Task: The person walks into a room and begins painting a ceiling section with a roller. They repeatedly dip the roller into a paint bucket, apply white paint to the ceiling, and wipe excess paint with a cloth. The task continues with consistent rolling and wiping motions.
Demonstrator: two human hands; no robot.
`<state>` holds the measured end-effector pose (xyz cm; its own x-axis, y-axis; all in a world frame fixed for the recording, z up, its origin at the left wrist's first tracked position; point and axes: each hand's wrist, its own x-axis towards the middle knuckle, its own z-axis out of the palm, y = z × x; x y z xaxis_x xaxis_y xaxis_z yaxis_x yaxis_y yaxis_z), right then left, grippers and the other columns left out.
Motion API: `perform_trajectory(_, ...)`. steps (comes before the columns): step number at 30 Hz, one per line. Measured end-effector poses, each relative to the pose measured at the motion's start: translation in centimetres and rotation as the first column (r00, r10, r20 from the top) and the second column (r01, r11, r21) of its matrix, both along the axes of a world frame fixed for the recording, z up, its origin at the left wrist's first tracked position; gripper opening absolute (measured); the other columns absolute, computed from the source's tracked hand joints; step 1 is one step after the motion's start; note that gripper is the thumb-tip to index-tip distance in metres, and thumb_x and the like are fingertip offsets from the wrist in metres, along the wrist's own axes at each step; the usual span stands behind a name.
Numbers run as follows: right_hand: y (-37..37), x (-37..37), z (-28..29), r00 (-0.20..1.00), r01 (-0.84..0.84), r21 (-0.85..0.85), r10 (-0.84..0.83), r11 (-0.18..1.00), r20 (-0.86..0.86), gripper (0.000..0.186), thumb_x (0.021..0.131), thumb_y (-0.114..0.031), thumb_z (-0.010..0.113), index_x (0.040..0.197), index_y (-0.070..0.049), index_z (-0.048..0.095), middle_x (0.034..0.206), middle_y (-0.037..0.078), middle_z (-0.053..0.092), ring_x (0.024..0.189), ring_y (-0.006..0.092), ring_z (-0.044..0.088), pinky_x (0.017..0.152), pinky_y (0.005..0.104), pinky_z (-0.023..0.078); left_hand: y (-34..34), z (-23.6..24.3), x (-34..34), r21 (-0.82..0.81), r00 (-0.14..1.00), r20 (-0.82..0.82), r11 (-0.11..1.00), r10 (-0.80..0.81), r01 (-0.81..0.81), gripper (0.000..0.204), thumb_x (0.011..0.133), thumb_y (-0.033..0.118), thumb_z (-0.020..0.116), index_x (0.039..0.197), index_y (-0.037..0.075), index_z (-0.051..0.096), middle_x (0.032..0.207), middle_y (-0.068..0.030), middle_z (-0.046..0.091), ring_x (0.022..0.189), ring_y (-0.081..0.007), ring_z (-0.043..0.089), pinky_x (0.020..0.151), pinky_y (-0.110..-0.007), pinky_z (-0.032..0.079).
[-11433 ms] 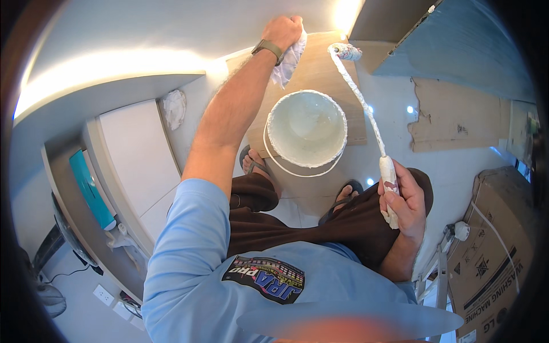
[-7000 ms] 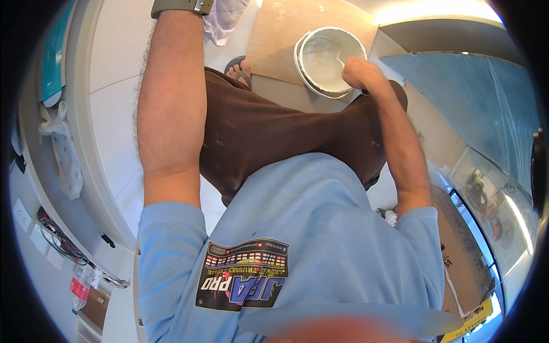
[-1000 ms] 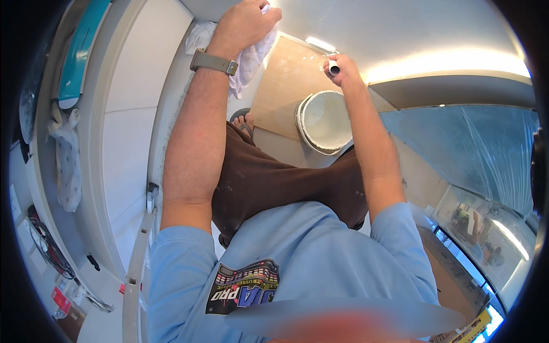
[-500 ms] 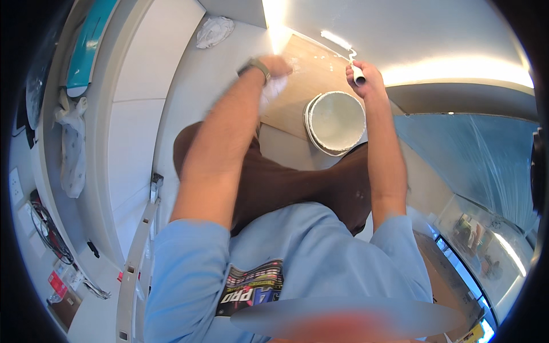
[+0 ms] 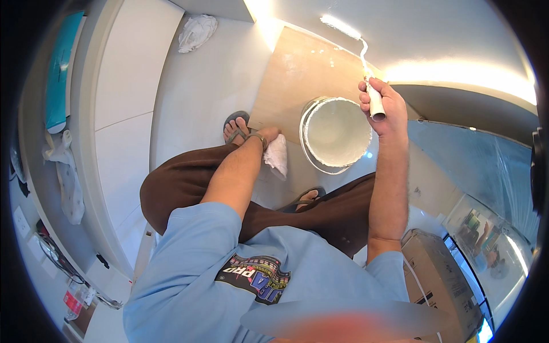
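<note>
My right hand (image 5: 392,110) grips the whitish handle of a paint roller (image 5: 376,103). The roller's white, paint-covered sleeve points up and to the left, close to the pale wall. Low between my knees, my left hand (image 5: 269,135) is closed around a crumpled white cloth (image 5: 277,158) that hangs down from it. Between the two hands stands a round bucket (image 5: 309,136) with white paint smeared on its rim and a pale inside. A wood-coloured board (image 5: 280,91) lies beyond it on the floor, spotted with white near its far edge.
Another crumpled white cloth (image 5: 198,33) lies on the floor at the far left. White cabinet fronts (image 5: 128,68) run along the left side. Plastic sheeting (image 5: 474,154) covers a blue surface at right, and a cardboard box (image 5: 440,280) stands near my right elbow.
My left hand has come down and back toward me with the cloth. My right hand has moved nearer and slightly right with the roller. The view has shifted, and my feet now show.
</note>
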<state>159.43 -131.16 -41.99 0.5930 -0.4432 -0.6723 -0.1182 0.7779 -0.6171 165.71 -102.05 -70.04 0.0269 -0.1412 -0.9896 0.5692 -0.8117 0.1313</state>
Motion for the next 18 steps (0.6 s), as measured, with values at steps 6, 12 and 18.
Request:
perform_trajectory(6,0.3,0.2,-0.6,1.0,-0.006,0.02,0.006,1.0,0.022,0.018,0.096,-0.009,0.05,0.104,0.007,0.052,0.083,0.012,0.058,0.058,0.016,0.056,0.045,0.027,0.048,1.1,-1.4,-0.6,0.094,0.796,-0.253,0.833,0.549,-0.545,0.029,0.09,0.028,0.051,0.091,0.003,0.065,0.084,-0.0156,0.068,0.071,-0.0321,0.066,0.072,-0.048,0.056)
perform_trajectory(12,0.5,0.7,-0.6,1.0,-0.014,-0.001,0.014,1.0,-0.003,0.018,0.095,-0.009,0.052,0.105,0.005,0.052,0.084,0.012,0.058,0.059,0.016,0.056,0.046,0.0267,0.048,1.1,0.8,-2.9,0.129,0.554,-0.19,0.58,0.81,-0.804,0.027,0.091,0.024,0.049,0.091,0.0,0.061,0.083,-0.0157,0.066,0.073,-0.0322,0.066,0.073,-0.048,0.057)
perform_trajectory(18,0.5,0.8,-0.8,0.999,-0.035,0.017,0.035,0.999,0.008,0.017,0.094,-0.009,0.053,0.104,0.005,0.053,0.085,0.012,0.058,0.06,0.0157,0.056,0.047,0.026,0.048,0.9,0.0,-3.8,0.128,0.576,-0.121,0.588,0.808,-0.798,0.032,0.09,0.024,0.05,0.101,-0.003,0.062,0.091,-0.0183,0.067,0.08,-0.0323,0.067,0.076,-0.047,0.056)
